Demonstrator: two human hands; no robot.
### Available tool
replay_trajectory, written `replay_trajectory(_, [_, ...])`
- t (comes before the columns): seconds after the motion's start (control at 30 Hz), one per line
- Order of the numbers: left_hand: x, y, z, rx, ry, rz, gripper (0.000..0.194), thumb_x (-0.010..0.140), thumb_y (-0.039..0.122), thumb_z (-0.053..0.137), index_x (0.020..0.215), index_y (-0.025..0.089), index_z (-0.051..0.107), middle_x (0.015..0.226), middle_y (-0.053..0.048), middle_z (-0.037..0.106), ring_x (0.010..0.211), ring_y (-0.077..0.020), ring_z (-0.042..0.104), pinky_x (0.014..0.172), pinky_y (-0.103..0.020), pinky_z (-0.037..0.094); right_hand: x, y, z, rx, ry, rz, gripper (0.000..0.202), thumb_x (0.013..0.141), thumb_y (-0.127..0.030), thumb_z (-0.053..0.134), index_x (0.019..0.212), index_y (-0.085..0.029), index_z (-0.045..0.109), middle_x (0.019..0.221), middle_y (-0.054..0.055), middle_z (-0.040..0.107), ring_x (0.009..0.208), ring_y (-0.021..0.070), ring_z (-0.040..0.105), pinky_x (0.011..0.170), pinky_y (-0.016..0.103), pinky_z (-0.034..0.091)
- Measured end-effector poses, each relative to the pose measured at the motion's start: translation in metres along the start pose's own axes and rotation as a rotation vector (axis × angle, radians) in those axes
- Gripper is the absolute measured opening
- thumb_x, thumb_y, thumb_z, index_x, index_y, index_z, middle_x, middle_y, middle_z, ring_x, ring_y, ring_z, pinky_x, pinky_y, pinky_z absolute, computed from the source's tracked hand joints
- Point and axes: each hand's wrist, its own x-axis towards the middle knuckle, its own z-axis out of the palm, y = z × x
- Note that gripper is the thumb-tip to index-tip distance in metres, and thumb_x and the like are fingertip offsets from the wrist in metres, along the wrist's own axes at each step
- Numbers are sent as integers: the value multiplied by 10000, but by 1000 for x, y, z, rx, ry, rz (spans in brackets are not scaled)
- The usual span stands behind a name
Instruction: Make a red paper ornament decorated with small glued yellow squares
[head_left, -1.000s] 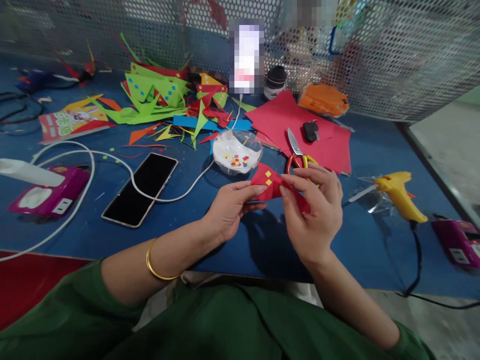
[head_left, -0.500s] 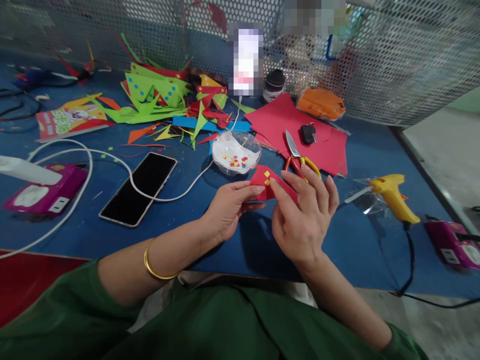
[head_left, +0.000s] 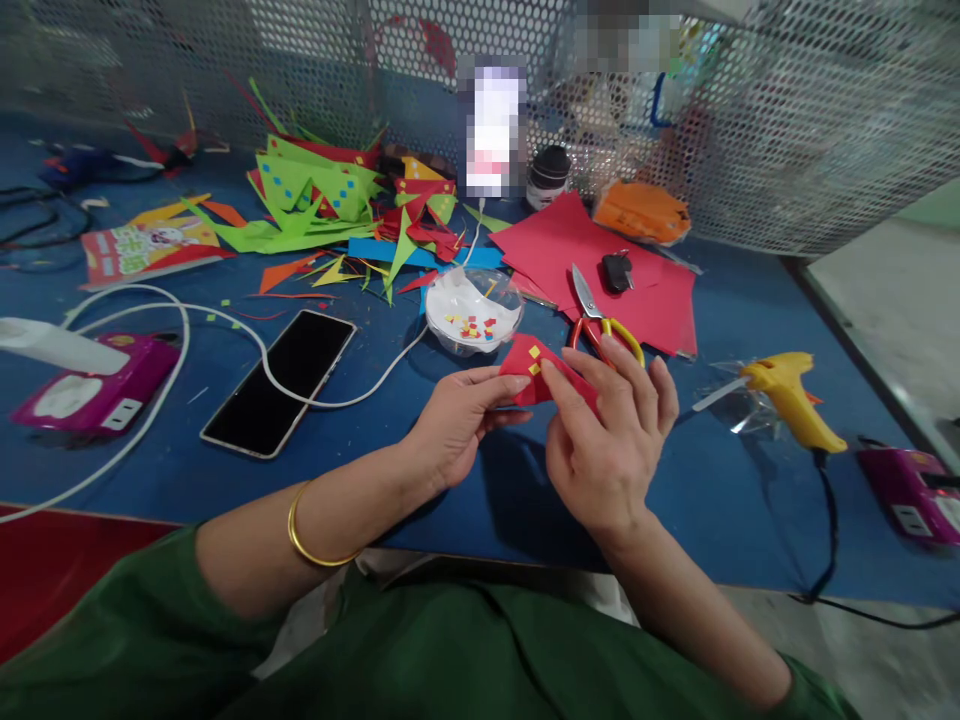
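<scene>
A folded red paper piece (head_left: 525, 350) with two yellow squares on it is held above the blue table. My left hand (head_left: 469, 420) pinches its left end between thumb and fingers. The index fingertip of my right hand (head_left: 607, 440) rests on the paper beside the lower yellow square, its other fingers bent over the paper's right part. Whether my right thumb grips the paper is hidden. Just beyond is a clear bowl (head_left: 514, 290) with small coloured squares on white lining. Scissors (head_left: 587, 300) with red and yellow handles lie behind my right hand.
Red sheets (head_left: 660, 305) lie behind the scissors, under a black key fob (head_left: 616, 272). Green paper pieces (head_left: 322, 190) are heaped at the back left. A phone (head_left: 281, 385) with a white cable lies left; a yellow glue gun (head_left: 795, 400) lies right.
The view has shifted slightly. Both hands and the red paper keep nearly the same pose, with my right index finger still at the lower yellow square.
</scene>
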Motion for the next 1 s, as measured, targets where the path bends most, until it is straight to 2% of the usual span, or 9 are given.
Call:
replay_trajectory(0.17, [-1, 0, 0, -7, 22, -12, 122, 643, 159, 837, 744, 129, 776, 778, -28, 747, 706, -123, 658, 661, -243, 567, 0, 1, -4, -39, 52, -2, 545, 799, -100, 587, 1316, -268, 626, 1253, 80, 709, 1320, 317, 562, 1152, 568, 326])
replay_trajectory(0.33, [-2, 0, 0, 2, 13, -10, 165, 648, 158, 837, 802, 119, 790, 816, -38, 751, 759, -133, 665, 690, -252, 581, 0, -1, -3, -42, 0, -66, 527, 837, -132, 578, 1331, -311, 609, 1280, 52, 704, 1348, 305, 543, 1146, 551, 330])
replay_trajectory(0.57, [-2, 0, -1, 2, -15, -12, 167, 647, 169, 841, 800, 120, 794, 817, -34, 746, 740, -125, 660, 677, -244, 574, 1, -5, 0, -67, -22, -80, 452, 864, -108, 570, 1293, -239, 632, 1287, 88, 700, 1386, 286, 501, 1177, 525, 296])
replay_trajectory(0.8, [-3, -1, -1, -9, -18, -6, 138, 650, 153, 828, 779, 123, 789, 799, -27, 739, 746, -124, 657, 670, -239, 572, 1, -6, -1, -113, 13, -72, 358, 927, -129, 533, 1230, -255, 675, 1261, 66, 707, 1357, 268, 531, 1167, 512, 318])
replay_trajectory(1.0, [-3, -2, -3, -14, -25, -1, 115, 667, 146, 797, 778, 118, 784, 795, -27, 734, 757, -133, 663, 676, -250, 580, 1, -4, -2, -188, -7, -142, 322, 931, -151, 575, 1209, -276, 679, 1283, 64, 706, 1365, 261, 520, 1177, 503, 307])
